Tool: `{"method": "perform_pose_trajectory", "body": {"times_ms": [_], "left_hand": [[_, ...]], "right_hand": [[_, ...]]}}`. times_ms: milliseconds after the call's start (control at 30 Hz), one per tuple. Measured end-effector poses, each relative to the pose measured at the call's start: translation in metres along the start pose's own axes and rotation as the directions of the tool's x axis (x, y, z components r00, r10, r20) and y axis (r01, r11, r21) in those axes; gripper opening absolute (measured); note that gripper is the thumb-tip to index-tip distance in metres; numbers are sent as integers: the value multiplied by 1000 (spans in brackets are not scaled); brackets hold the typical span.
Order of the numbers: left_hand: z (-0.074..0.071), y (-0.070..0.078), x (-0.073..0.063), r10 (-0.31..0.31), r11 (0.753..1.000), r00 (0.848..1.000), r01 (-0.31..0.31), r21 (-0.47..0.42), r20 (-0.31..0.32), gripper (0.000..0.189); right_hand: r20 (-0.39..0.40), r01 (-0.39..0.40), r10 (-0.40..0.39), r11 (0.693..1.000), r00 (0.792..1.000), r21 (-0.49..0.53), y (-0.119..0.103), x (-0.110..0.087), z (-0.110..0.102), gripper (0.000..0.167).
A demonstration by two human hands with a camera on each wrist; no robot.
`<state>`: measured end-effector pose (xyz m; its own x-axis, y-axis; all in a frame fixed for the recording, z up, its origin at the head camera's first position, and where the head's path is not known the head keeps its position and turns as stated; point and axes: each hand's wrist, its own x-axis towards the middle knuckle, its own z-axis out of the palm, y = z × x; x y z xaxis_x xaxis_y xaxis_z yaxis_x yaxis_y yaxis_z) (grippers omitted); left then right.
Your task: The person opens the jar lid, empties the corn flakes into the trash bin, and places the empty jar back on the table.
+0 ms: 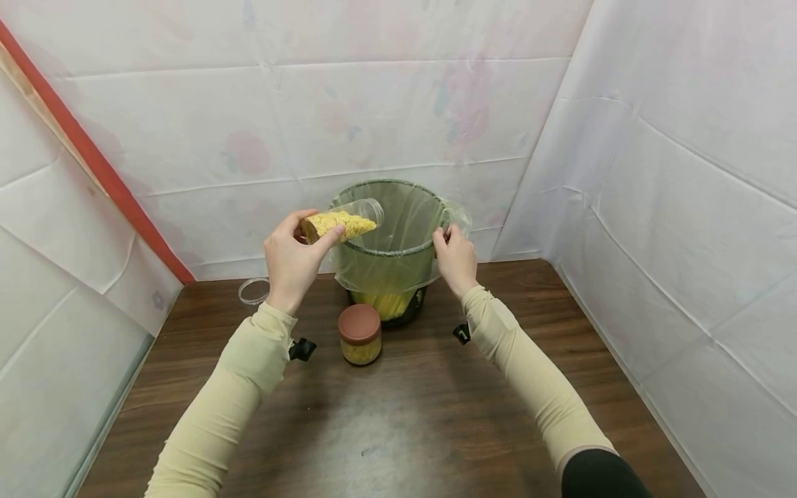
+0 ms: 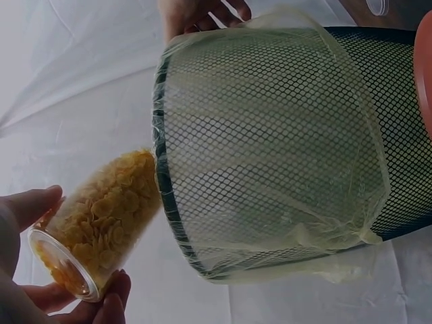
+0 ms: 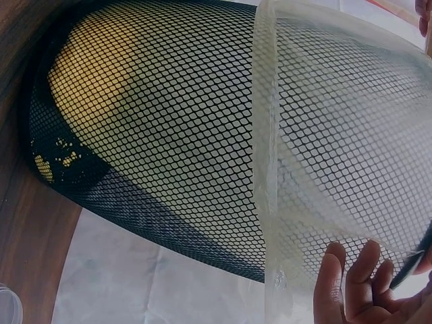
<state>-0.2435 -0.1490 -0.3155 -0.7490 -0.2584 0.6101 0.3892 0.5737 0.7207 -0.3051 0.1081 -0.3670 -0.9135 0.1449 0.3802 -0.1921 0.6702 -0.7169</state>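
My left hand [image 1: 294, 257] holds a clear jar [image 1: 339, 220] of yellow flakes, tilted with its uncapped mouth over the left rim of a mesh wastebasket [image 1: 386, 253]. In the left wrist view the flakes [image 2: 111, 216] look like cornflakes and reach toward the mouth. A translucent bag [image 2: 270, 135] lines the basket and is folded down over its outside. My right hand [image 1: 457, 259] grips the basket's right rim through the bag, fingers [image 3: 361, 273] outside the mesh. Yellow contents [image 3: 94, 64] show through the basket's bottom.
A small jar with a reddish-brown lid [image 1: 360, 324] and yellow contents stands in front of the basket. Left of it, a clear round lid [image 1: 254, 291] lies near the back edge of the wooden table [image 1: 386, 429]. White sheeting [image 1: 398, 124] hangs behind and at both sides.
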Motion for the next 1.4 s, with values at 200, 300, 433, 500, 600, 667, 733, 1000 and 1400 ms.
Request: {"method": "perform_pose_trajectory", "body": {"times_ms": [200,300,433,500,600,667,733,1000,1400], "left_hand": [[0,0,1,-2,1000,1000,2,5,-7,53],[0,1,2,-4,1000,1000,4,13,-5,54],[0,3,3,-15,1000,1000,16,17,-10,55],[0,3,4,-17,1000,1000,17,18,-13,56],[0,4,4,-13,1000,1000,13,22,-12,56],[0,4,4,-9,1000,1000,9,25,-10,57],[0,4,4,-5,1000,1000,6,25,-9,57],[-1,4,2,2,1000,1000,-1,27,-16,55],[-2,6,2,41,999,999,-41,25,18,56]], "right_hand": [[-1,-9,9,1000,1000,-13,0,1,0,34],[2,-16,16,1000,1000,-19,-1,1,0,34],[3,-14,14,1000,1000,-16,-1,1,0,34],[2,-12,12,1000,1000,-12,-1,2,0,34],[-1,-11,11,1000,1000,-9,-1,1,1,34],[-2,-13,13,1000,1000,-10,-1,1,1,34],[-2,-14,14,1000,1000,-8,-1,1,1,35],[3,-1,1,1000,1000,-9,-1,2,0,35],[-13,-11,11,999,1000,-30,-1,3,0,33]]}}
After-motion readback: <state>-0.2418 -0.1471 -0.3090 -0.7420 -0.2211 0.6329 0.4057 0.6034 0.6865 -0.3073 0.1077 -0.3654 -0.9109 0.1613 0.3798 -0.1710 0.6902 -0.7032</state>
